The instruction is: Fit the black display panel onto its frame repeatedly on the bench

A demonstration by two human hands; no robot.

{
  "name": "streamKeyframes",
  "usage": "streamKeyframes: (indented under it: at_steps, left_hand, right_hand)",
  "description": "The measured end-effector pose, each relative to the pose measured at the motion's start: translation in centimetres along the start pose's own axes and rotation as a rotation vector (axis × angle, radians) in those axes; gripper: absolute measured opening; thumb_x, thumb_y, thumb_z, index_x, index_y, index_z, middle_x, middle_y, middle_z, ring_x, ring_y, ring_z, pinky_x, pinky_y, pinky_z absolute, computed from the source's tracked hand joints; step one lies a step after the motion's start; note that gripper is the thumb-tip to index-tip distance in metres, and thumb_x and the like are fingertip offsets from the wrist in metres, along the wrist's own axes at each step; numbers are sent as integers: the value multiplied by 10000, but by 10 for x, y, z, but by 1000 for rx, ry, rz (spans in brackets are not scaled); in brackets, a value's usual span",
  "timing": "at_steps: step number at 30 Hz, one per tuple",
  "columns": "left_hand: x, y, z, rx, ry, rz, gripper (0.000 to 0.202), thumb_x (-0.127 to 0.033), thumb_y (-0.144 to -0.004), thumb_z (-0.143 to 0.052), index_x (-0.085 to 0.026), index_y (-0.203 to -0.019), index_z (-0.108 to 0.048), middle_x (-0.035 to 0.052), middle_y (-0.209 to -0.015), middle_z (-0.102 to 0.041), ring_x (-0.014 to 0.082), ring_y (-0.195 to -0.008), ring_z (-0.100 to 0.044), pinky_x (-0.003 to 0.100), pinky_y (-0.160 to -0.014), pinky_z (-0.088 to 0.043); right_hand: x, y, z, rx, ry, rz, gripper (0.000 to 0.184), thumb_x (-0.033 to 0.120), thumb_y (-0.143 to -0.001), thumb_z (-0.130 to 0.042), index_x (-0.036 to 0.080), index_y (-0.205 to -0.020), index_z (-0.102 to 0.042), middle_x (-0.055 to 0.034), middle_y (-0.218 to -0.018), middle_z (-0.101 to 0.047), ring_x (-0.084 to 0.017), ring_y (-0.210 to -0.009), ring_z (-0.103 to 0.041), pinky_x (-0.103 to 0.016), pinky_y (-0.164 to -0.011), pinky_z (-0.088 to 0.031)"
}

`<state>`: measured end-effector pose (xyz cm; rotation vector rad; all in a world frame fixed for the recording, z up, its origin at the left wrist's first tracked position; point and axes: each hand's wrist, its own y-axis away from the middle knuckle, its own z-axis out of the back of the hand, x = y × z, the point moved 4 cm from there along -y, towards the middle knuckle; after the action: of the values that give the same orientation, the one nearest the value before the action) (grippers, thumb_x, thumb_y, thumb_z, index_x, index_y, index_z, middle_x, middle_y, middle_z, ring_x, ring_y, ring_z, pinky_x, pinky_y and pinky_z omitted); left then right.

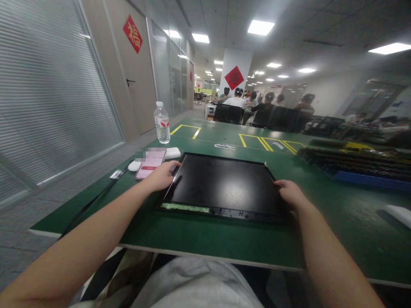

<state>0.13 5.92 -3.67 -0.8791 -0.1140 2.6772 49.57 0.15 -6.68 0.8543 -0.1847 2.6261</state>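
A black display panel point(221, 184) lies face up just in front of me, over the green tabletop. Along its near edge runs a green circuit-board strip point(184, 208) on the left half. My left hand point(164, 174) grips the panel's left edge, thumb on top and the other fingers mostly hidden at the side. On the opposite edge, my right hand point(290, 193) is closed with its thumb at the rim; its remaining fingers are hidden underneath. Whether the panel rests fully on the table or is slightly raised, I cannot tell.
Left of the panel are a phone point(152, 161), a white case point(172, 152), a black strap point(99, 194) and a water bottle point(162, 124). A stack of dark panels point(349, 162) stands at right, near a white object point(400, 215). Yellow tape point(252, 137) marks the table's far side.
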Motion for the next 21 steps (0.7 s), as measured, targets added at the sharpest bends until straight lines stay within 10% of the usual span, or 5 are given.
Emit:
streamKeyframes:
  at_steps: [21]
  left_hand:
    - [-1,1,1,0,-98,-3,616,-107,-661,-498,-191,-1265,-586,86,-1190,-711,263,-1111,-663,356,-925,-530]
  right_hand:
    - [-19,-12,-6,10,-179,-25,495,42,-633,-515,178,-1046,-753,-94,-936,-754,-246,-903,-701,-336,-820,-536]
